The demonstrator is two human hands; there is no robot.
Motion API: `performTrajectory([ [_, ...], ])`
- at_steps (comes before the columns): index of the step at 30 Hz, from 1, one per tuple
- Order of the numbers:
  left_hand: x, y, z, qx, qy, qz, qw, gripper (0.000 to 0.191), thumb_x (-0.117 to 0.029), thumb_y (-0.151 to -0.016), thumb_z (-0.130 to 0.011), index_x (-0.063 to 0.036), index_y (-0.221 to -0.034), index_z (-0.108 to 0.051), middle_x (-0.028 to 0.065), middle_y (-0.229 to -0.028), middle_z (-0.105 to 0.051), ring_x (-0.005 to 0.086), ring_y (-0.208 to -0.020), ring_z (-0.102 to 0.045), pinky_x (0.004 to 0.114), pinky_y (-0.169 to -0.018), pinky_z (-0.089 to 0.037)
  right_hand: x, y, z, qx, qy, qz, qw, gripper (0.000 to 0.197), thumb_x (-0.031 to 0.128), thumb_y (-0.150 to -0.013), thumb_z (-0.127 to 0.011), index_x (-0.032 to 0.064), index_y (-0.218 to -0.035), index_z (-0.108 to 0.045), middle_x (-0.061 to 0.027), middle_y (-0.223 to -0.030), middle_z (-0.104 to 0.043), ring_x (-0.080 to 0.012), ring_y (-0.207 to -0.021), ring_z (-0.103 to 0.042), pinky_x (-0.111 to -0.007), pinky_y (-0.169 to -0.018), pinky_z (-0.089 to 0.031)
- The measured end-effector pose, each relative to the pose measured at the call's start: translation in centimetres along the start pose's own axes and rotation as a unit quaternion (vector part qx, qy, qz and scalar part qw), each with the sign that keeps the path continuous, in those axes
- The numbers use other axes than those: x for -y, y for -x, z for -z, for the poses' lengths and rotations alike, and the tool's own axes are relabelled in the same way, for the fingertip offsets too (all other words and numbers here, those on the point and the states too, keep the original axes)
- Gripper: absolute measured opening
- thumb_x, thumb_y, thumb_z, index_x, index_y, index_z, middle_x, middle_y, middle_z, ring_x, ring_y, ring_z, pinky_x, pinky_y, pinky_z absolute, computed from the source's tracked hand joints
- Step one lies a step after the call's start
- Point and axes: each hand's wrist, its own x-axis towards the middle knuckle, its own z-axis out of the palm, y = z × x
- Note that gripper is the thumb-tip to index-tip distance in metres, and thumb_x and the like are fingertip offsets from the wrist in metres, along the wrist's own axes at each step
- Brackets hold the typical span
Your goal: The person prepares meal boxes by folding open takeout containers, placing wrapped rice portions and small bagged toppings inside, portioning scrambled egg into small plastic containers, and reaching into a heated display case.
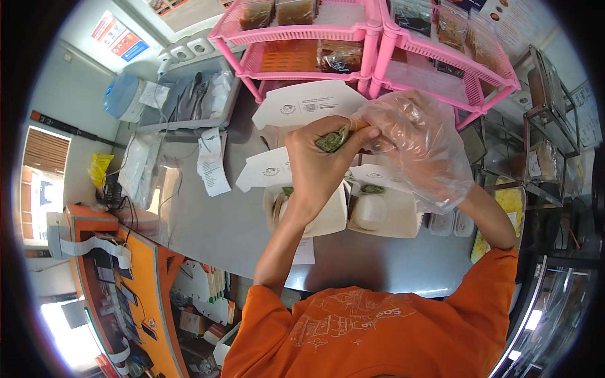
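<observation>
My left hand (321, 165) is bare and closed around a small clear packet of green food (332, 140), which shows at the thumb side of the fist. My right hand (401, 127) wears a loose transparent plastic glove, and its fingertips meet my left thumb and fingers; whether they pinch the packet is hidden. Below the hands stand two open cardboard food boxes, the left box (333, 215) and the right box (409, 222). A white rice mound (370, 211) fills part of the right one, beside a green packet (372, 189). My left forearm partly covers the left box's contents.
Another raised box lid (309, 104) stands behind. Pink plastic racks (302, 33) with sachets line the back. A grey bin (189, 124) of utensils and paper receipts (213, 163) are at left. Small clear tubs (442, 222) and a yellow-filled tray (513, 208) lie right on the steel counter (212, 227).
</observation>
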Motion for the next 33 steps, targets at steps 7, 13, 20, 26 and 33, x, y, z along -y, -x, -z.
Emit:
performTrajectory([
  [7, 2.5, -2.6, -1.9, 0.062, -0.015, -0.011, 0.998, 0.009, -0.003, -0.076, -0.076, 0.0035, -0.079, -0.071, 0.0077, -0.074, -0.069, 0.0076, -0.065, -0.061, 0.022, -0.061, -0.051, -3.9, 1.2, -1.2, 0.04, -0.226, -0.166, 0.959, 0.021, 0.013, -0.071, -0.073, 0.0148, -0.091, -0.067, -0.0019, -0.088, -0.061, -0.0206, -0.079, -0.061, -0.032, -0.066, -0.051],
  [13, 4.9, -2.9, -1.5, 0.134, -0.047, 0.041, 0.989, 0.01, -0.003, -0.076, -0.075, 0.0015, -0.083, -0.069, 0.0053, -0.073, -0.069, 0.0074, -0.061, -0.058, 0.019, -0.056, -0.044, -8.1, 2.3, -0.2, 0.119, -0.156, -0.04, 0.98, 0.027, 0.007, -0.064, -0.075, 0.0094, -0.088, -0.064, -0.0045, -0.08, -0.064, -0.023, -0.074, -0.061, -0.035, -0.057, -0.05],
  [20, 8.0, -3.3, -4.4, 0.142, -0.092, -0.035, 0.985, 0.021, -0.012, -0.076, -0.077, -0.0021, -0.091, -0.066, 0.0039, -0.085, -0.065, 0.0083, -0.057, -0.049, 0.024, -0.053, -0.04, -8.7, 3.0, -1.0, 0.157, -0.122, -0.105, 0.974, 0.017, 0.012, -0.071, -0.073, 0.0089, -0.085, -0.065, -0.005, -0.08, -0.061, -0.0251, -0.071, -0.059, -0.033, -0.059, -0.049],
  [26, 8.6, -3.1, -5.4, 0.137, -0.054, -0.015, 0.989, 0.024, -0.011, -0.077, -0.075, -0.0018, -0.095, -0.062, 0.0081, -0.096, -0.062, 0.019, -0.07, -0.054, 0.03, -0.062, -0.044, -9.0, 3.4, -1.3, 0.145, -0.162, -0.108, 0.97, 0.012, 0.015, -0.076, -0.071, 0.0068, -0.082, -0.064, -0.0077, -0.08, -0.061, -0.0274, -0.071, -0.059, -0.037, -0.06, -0.048],
  [33, 8.3, -2.8, -5.0, 0.189, -0.041, 0.03, 0.981, 0.015, -0.008, -0.081, -0.069, -0.0009, -0.092, -0.061, 0.0105, -0.094, -0.061, 0.0295, -0.079, -0.061, 0.036, -0.069, -0.048, -8.3, 3.4, -1.6, 0.116, -0.144, -0.093, 0.978, 0.015, 0.014, -0.071, -0.074, 0.0081, -0.08, -0.065, -0.0061, -0.077, -0.061, -0.026, -0.069, -0.059, -0.036, -0.06, -0.048],
])
